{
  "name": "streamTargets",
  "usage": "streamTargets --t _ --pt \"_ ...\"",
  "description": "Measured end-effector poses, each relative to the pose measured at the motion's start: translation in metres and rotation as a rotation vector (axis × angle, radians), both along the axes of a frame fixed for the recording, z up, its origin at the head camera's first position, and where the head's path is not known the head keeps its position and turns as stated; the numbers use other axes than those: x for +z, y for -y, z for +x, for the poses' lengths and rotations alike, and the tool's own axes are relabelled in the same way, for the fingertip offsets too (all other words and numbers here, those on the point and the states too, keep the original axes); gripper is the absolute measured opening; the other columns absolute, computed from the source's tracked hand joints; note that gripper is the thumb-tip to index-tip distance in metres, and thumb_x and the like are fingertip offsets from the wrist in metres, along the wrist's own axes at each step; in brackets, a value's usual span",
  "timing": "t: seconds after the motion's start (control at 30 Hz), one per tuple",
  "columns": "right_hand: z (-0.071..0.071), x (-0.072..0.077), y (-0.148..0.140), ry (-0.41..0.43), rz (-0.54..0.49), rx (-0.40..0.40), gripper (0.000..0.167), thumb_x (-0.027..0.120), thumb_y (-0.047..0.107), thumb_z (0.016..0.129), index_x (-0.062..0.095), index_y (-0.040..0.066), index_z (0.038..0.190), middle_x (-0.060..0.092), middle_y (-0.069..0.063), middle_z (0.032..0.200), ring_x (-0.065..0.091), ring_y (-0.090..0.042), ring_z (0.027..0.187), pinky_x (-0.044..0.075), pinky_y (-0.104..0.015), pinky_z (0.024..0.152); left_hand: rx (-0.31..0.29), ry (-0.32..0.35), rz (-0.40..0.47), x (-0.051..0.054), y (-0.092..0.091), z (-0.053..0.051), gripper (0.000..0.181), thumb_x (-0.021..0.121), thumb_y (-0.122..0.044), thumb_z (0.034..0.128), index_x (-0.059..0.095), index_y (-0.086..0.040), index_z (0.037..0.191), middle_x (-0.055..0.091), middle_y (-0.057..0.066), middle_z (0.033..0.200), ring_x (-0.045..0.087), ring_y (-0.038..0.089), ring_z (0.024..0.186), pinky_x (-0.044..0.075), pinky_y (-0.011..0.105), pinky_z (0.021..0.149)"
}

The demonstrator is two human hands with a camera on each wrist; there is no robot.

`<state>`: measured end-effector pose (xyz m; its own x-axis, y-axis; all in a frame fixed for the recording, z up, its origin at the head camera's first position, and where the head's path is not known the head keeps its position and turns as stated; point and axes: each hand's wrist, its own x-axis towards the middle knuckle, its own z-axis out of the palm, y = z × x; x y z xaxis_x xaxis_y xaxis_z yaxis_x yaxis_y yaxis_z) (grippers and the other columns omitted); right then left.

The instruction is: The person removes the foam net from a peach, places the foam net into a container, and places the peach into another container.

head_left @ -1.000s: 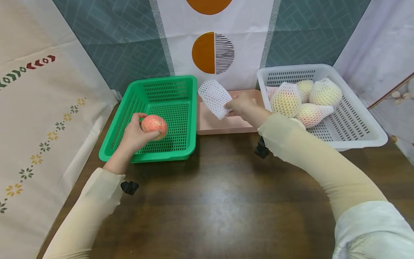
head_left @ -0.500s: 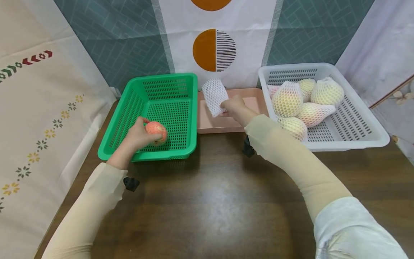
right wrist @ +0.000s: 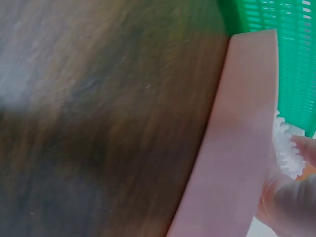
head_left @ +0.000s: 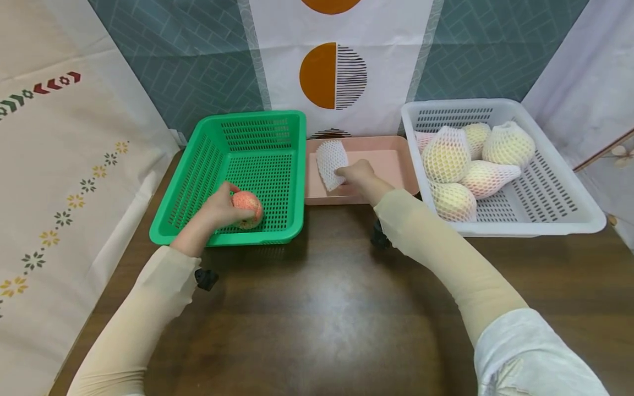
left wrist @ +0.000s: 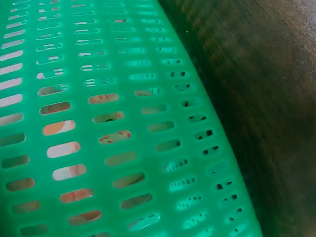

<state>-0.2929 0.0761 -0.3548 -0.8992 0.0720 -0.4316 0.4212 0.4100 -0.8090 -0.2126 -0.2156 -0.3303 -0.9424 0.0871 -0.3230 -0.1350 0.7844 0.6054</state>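
Note:
My left hand (head_left: 220, 208) holds a round red-and-yellow fruit (head_left: 247, 209) low inside the green basket (head_left: 303, 181), near its front wall. Only patches of that fruit (left wrist: 115, 137) show through the basket's slots in the left wrist view. Between thumb and fingers, my right hand (head_left: 364, 179) pinches a white foam fruit net (head_left: 331, 162) at its right edge. This net hangs over the left part of the shallow pink tray (head_left: 391, 157). In the right wrist view, the tray's front wall (right wrist: 237, 143) covers much of the net (right wrist: 288, 153).
At the right stands a white basket (head_left: 550, 228) with several yellow and pinkish fruits (head_left: 448, 157) in foam nets. The green basket, pink tray and white basket stand side by side on the dark wooden table (head_left: 317, 319), against a patterned cloth backdrop (head_left: 218, 60).
My left hand has lowered the fruit slightly and shifted right within the green basket. My right hand has brought the foam net leftward, then down into the pink tray's area.

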Motion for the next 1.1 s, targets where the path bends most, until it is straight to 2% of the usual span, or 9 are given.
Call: streamTargets --t 0.2,0.27,0.33,0.43,0.57,0.67,0.77,0.9,1.1 --pt "0.005 -0.001 -0.004 -0.048 0.105 0.018 0.057 0.047 0.037 0.097 0.04 -0.006 0.134 0.049 -0.017 0.13 0.049 -0.022 0.11 0.041 -0.034 0.103 0.0 0.017 0.025 0.003 -0.002 0.0 0.07 0.062 -0.022 0.0845 0.023 0.003 0.137 0.044 0.03 0.125 0.049 0.036 0.104 0.047 0.041 0.078" --pt "0.005 -0.002 -0.004 -0.053 0.129 0.014 0.052 0.044 0.036 0.098 0.044 -0.005 0.13 0.054 -0.016 0.119 0.055 -0.019 0.097 0.048 -0.03 0.093 0.002 0.035 0.037 0.003 -0.001 0.0 0.071 0.06 -0.024 0.0858 0.021 0.003 0.139 0.042 0.029 0.128 0.048 0.036 0.107 0.047 0.041 0.08" --pt "0.005 -0.002 -0.004 -0.065 0.151 0.01 0.044 0.043 0.03 0.098 0.049 -0.006 0.124 0.058 -0.015 0.108 0.059 -0.015 0.079 0.052 -0.024 0.077 0.001 0.049 0.049 0.003 0.0 -0.001 0.072 0.059 -0.026 0.0872 0.019 0.003 0.14 0.039 0.029 0.131 0.046 0.037 0.111 0.046 0.043 0.083" --pt "0.005 -0.002 -0.006 -0.087 0.192 0.014 0.031 0.042 0.02 0.094 0.055 -0.004 0.108 0.058 -0.011 0.09 0.055 -0.01 0.056 0.049 -0.018 0.056 -0.006 0.061 0.059 0.003 0.001 -0.003 0.074 0.057 -0.028 0.0878 0.017 0.004 0.141 0.036 0.029 0.134 0.044 0.037 0.113 0.046 0.044 0.085" --pt "0.011 0.004 -0.009 -0.151 0.256 0.044 0.019 0.043 0.017 0.089 0.052 0.003 0.079 0.056 -0.01 0.079 0.054 -0.014 0.059 0.045 -0.02 0.057 -0.014 0.067 0.086 0.001 0.002 -0.004 0.075 0.057 -0.026 0.0869 0.016 0.003 0.142 0.036 0.029 0.134 0.044 0.036 0.111 0.045 0.043 0.083" --pt "0.014 0.01 -0.011 -0.197 0.279 0.066 0.024 0.046 0.019 0.089 0.046 0.009 0.067 0.055 -0.009 0.075 0.055 -0.02 0.067 0.041 -0.024 0.061 -0.03 0.051 0.091 0.0 0.002 -0.004 0.074 0.057 -0.024 0.0878 0.015 0.004 0.143 0.037 0.031 0.134 0.045 0.038 0.112 0.045 0.045 0.084" --pt "0.015 0.015 -0.012 -0.207 0.261 0.079 0.025 0.047 0.022 0.092 0.051 0.006 0.074 0.06 -0.01 0.086 0.06 -0.022 0.078 0.044 -0.027 0.068 -0.049 0.016 0.049 0.0 0.002 -0.004 0.074 0.057 -0.025 0.0901 0.015 0.003 0.145 0.034 0.035 0.137 0.042 0.043 0.119 0.043 0.052 0.089" --pt "0.016 0.019 -0.011 -0.179 0.235 0.089 0.029 0.048 0.024 0.094 0.061 -0.001 0.097 0.064 -0.014 0.109 0.066 -0.025 0.094 0.05 -0.032 0.083 -0.062 -0.011 -0.007 0.0 0.001 -0.003 0.077 0.058 -0.029 0.091 0.015 0.002 0.147 0.028 0.036 0.142 0.033 0.047 0.128 0.039 0.059 0.095" --pt "0.017 0.024 -0.011 -0.158 0.221 0.125 0.033 0.048 0.028 0.095 0.059 0.0 0.108 0.061 -0.015 0.115 0.065 -0.026 0.1 0.049 -0.037 0.09 -0.044 -0.053 -0.017 0.004 0.0 -0.001 0.077 0.059 -0.033 0.091 0.018 0.002 0.146 0.029 0.036 0.143 0.033 0.047 0.13 0.039 0.059 0.096"
